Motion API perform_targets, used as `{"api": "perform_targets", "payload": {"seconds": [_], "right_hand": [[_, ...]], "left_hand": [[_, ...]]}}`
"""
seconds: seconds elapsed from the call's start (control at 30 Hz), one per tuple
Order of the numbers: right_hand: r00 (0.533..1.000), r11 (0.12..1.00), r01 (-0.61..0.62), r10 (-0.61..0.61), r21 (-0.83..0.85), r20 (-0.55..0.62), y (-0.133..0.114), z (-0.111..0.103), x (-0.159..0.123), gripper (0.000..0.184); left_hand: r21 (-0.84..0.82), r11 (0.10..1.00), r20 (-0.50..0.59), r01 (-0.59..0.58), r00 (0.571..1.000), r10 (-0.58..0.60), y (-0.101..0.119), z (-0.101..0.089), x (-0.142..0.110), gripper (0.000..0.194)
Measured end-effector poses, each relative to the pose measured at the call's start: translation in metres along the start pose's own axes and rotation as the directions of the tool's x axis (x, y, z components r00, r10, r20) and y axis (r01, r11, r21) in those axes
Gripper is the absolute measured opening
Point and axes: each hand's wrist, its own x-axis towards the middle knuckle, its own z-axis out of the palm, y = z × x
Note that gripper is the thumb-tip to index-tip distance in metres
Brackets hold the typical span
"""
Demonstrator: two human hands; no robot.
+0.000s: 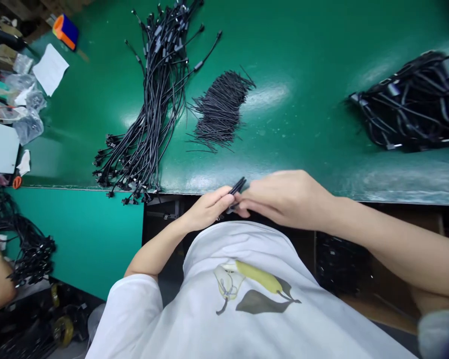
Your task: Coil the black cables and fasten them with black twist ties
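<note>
By the near edge of the bench, my left hand pinches a black bundle; my right hand blurs beside it, its grip unclear. Too loose a pinch could let strands slip floorward.

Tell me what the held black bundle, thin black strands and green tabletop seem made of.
Held bundle: likely coated cable, plastic or rubber, smooth and dark; too small to confirm.
Thin strands: possibly plastic or coated wire, matte, mostly straight.
Tabletop: perhaps laminate or rubber matting, glossy, with bright reflections.
</note>
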Motion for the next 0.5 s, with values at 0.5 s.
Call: {"api": "perform_targets", "payload": {"seconds": [0.5], "right_hand": [[0.763,-0.040,-0.163,0.628,0.986,0.152,0.013,0.045,0.020,0.043]], "left_hand": [[-0.175,0.979,-0.133,-0.109,0.987,0.086,-0.032,0.003,0.014,0.047]]}}
